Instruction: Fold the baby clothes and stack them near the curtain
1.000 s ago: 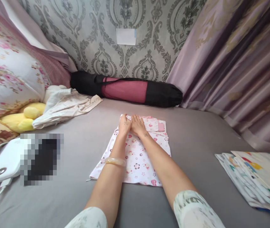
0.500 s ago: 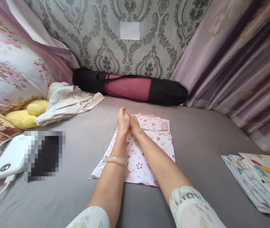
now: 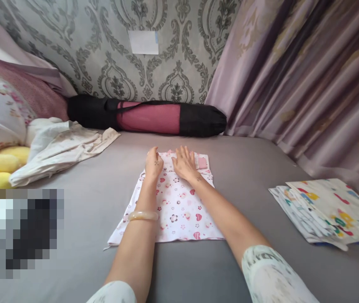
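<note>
A small white long-sleeved shirt (image 3: 179,206) with pink hearts and flowers lies flat on the grey bedding. One of its sleeves is folded across the top, and the pink cuff (image 3: 202,163) shows near the upper right corner. My left hand (image 3: 153,165) is at the shirt's upper left edge, fingers curled in around the fabric; the fingertips are hidden. Spread flat on the folded sleeve is my right hand (image 3: 184,163), palm down with its fingers apart. A pale bangle (image 3: 143,216) circles my left forearm.
A black and pink roll bag (image 3: 148,117) lies along the wall. To the right is a stack of folded patterned cloths (image 3: 331,210). A crumpled pale cloth (image 3: 62,147), a yellow plush (image 3: 6,164) and a blurred-out dark object (image 3: 34,229) are on the left.
My hands have moved apart: the right hand has slid rightward and flattened over the sleeve, while the left stays at the left edge. The camera view has turned slightly right.
</note>
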`<control>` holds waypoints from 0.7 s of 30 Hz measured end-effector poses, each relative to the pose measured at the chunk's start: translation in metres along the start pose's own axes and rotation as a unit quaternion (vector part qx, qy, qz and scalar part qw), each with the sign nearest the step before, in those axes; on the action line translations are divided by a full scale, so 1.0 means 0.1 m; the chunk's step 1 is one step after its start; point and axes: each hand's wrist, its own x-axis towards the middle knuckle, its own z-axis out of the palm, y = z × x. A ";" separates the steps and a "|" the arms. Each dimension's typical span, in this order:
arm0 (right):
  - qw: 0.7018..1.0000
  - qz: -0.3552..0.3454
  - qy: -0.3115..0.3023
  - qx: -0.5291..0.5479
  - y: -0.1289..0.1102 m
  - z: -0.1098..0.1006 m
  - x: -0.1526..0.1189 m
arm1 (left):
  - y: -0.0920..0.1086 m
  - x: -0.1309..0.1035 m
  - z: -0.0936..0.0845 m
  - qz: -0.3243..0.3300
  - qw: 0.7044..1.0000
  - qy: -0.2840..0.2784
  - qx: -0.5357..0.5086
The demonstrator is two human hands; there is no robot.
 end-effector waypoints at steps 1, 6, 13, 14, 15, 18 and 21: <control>1.000 0.018 -0.004 -0.011 0.10 0.00 -0.05 | 0.01 -0.02 0.02 0.011 1.000 -0.017 0.023; 0.997 0.066 -0.038 -0.027 0.34 0.06 -0.18 | 0.03 -0.13 0.10 0.027 0.988 -0.086 0.128; 0.996 0.064 -0.058 -0.016 0.36 0.03 -0.14 | 0.01 -0.19 0.13 0.036 0.974 -0.117 0.191; 0.996 0.060 -0.069 -0.012 0.38 0.00 -0.16 | 0.01 -0.20 0.14 0.043 0.972 -0.114 0.200; 0.995 0.056 -0.076 -0.011 0.42 -0.03 -0.18 | 0.00 -0.21 0.16 0.049 0.971 -0.111 0.209; 0.996 0.053 -0.064 -0.026 0.55 -0.10 -0.29 | -0.03 -0.23 0.20 0.060 0.964 -0.106 0.235; 0.996 0.046 -0.063 -0.035 0.67 -0.14 -0.42 | -0.05 -0.23 0.22 0.069 0.961 -0.109 0.245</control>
